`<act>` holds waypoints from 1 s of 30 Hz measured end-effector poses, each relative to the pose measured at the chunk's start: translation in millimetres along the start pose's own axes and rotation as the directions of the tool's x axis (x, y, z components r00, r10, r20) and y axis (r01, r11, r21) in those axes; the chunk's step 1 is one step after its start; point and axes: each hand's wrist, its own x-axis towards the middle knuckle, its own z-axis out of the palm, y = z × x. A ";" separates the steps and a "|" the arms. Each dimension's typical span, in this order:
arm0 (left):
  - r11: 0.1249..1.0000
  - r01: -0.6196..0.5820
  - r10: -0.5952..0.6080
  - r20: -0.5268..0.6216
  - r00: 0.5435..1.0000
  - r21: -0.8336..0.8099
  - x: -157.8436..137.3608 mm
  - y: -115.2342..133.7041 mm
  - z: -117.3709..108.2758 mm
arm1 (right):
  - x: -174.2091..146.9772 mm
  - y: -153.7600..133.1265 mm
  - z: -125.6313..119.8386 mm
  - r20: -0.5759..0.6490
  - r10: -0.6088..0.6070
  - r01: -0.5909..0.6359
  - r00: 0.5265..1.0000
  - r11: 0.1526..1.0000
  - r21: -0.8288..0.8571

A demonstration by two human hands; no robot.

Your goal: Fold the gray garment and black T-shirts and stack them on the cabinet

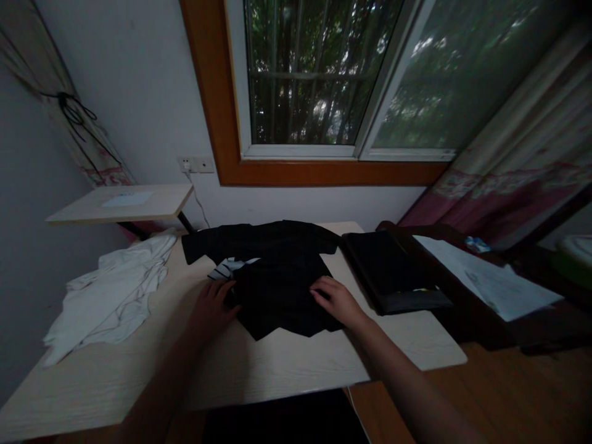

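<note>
A black short-sleeved shirt (277,277) lies spread on the pale wooden table (277,376), its sleeves toward the wall and its hem toward me. At the shirt's left edge is my left hand (210,311), thumb and fingers bent around a bit of dark cloth. My right hand (340,299) rests at the right side of the shirt, its thumb and forefinger tips close together on the fabric. A white piece with dark stripes (229,268) shows by the shirt's left side, just beyond my left fingers. Dim light hides the finer folds.
Crumpled white cloth (115,293) lies on the table's left. Behind it stands a small raised shelf (124,203) with a paper on top. Right of the shirt is a dark flat case or folder (388,265); farther right, a white sheet (485,277) lies on dark furniture.
</note>
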 end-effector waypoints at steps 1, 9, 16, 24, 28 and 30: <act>1.000 -0.001 0.001 -0.004 1.000 0.004 -0.2 0.1 -0.6 | 0.2 -1.8 -3.9 -0.047 0.035 -0.033 0.998 0.999 0.033; 0.995 0.010 -0.011 -0.002 1.000 -0.101 -3.6 -8.9 -2.8 | -5.2 1.8 -50.9 -0.329 0.270 -0.192 0.905 0.949 0.252; 0.895 0.163 -0.249 -0.161 0.955 -0.415 -12.6 -18.5 -16.6 | -22.8 17.7 -89.8 -0.311 0.426 -0.258 0.849 0.850 0.459; 0.550 0.330 -0.370 0.130 0.920 -0.767 -22.4 -28.6 -15.4 | -15.7 10.8 -84.8 0.029 0.491 -0.436 0.871 0.745 0.504; 0.677 0.299 -0.418 -0.017 0.908 -0.672 -17.4 -27.2 -14.3 | 7.5 1.3 -66.1 -0.004 0.309 -0.297 0.951 0.918 0.263; 0.781 0.254 -0.381 -0.113 0.918 -0.571 -13.0 -26.4 -15.6 | 16.9 -3.4 -54.7 0.067 0.181 -0.188 0.981 0.972 0.137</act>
